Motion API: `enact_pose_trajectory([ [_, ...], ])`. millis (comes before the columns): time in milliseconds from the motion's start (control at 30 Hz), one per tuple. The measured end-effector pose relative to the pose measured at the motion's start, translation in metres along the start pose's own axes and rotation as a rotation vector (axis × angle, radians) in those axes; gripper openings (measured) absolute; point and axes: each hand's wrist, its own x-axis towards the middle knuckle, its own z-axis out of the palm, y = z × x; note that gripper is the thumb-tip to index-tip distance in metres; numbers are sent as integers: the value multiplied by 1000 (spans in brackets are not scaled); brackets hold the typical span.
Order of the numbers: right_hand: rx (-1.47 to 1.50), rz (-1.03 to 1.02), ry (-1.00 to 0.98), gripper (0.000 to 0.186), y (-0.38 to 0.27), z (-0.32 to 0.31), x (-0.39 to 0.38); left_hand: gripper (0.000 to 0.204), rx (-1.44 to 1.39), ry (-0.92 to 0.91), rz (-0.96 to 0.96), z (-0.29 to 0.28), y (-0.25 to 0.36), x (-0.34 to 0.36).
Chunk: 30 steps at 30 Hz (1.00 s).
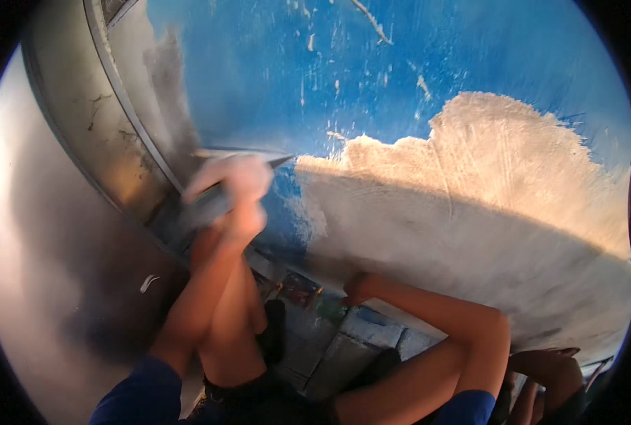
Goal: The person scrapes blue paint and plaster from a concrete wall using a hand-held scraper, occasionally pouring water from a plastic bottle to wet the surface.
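Observation:
My left hand (pixel 243 180), smeared by motion, is closed around a flat-bladed plastering trowel (pixel 280 161). Its thin dark edge lies close to the wall, by the left end of a pale plaster patch (pixel 386 188). A blurred grey flat piece (pixel 209 205) shows just below the fingers; whether it belongs to the trowel I cannot tell. The blue painted wall (pixel 259 78) above is scuffed and flecked with white. My right hand (pixel 359 287) is bent at the wrist near the foot of the wall, in front of my knees; its fingers are too dim to read.
A curved metal frame (pixel 128 106) borders the wall on the left, beside a smooth grey surface (pixel 39 269). Below, between my legs, are grey blocks (pixel 368 329) and small coloured items (pixel 301 290). Another person's arm (pixel 553 372) shows at the lower right.

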Motion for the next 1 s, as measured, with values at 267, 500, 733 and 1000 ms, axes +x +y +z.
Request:
enact_pose_trajectory([
  [267, 77, 96, 8, 63, 9, -1, -9, 17, -187, -75, 65, -4, 16, 14],
  [500, -172, -34, -27, 63, 17, 3, -10, 21, 162, -132, 51, -5, 9, -11],
  [733, -43, 57, -128, 63, 23, 24, 0, 5, 235, -161, 127, 9, -8, -11],
  [1000, 13, 18, -78, 64, 22, 20, -1, 36, 489, -189, -137, 8, -26, -21],
])
